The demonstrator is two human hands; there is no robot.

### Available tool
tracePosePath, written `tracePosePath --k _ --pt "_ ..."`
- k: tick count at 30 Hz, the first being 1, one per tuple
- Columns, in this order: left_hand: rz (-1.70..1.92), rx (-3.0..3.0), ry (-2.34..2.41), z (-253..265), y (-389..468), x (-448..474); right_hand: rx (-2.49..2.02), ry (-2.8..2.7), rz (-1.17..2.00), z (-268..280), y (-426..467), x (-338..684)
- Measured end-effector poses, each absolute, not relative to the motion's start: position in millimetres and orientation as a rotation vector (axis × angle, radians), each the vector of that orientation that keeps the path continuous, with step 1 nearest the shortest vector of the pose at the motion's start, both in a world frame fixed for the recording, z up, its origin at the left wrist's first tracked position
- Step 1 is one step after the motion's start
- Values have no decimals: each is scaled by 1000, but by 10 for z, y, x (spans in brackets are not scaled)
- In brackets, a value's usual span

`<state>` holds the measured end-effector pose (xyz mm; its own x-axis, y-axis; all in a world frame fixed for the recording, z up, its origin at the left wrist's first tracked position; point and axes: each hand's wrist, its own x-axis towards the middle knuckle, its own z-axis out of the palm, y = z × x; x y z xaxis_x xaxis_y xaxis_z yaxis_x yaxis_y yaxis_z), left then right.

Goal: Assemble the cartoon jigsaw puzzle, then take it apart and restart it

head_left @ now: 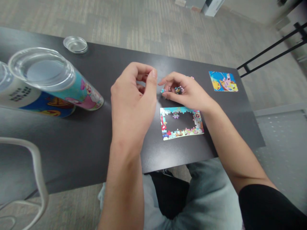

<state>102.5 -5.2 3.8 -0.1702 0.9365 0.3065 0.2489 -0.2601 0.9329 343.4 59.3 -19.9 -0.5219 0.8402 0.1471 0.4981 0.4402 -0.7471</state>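
Dark tabletop (91,153): loose jigsaw pieces (178,90) at my right grip (188,91); can't tell if it or my left grip (134,99) grasps any. Pulling the right back could split the puzzle border (188,132) beside it.

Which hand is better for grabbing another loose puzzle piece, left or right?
Probably the right hand: it's curled right at the loose pieces. The left hand is off to their left, farther from them.

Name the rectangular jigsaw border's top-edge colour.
The top edge is mostly light blue, clearest in head view.
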Motion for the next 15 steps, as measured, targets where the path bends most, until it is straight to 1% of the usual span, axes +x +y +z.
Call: tracePosePath --k 3,8,12,15 --pt "1486 1516 1376 26 -45 1021 -1067 -2160 996 -122 537 3547" --pt "1632 1543 1290 -35 -22 1075 -1103 -2159 1206 -2 425 3712" --pt "1566 1567 1307 -23 -38 1099 -1097 -2211 1313 53 380 3733" --pt "1559 1595 1324 -16 -48 1091 -1061 -2278 1327 75 365 3724"
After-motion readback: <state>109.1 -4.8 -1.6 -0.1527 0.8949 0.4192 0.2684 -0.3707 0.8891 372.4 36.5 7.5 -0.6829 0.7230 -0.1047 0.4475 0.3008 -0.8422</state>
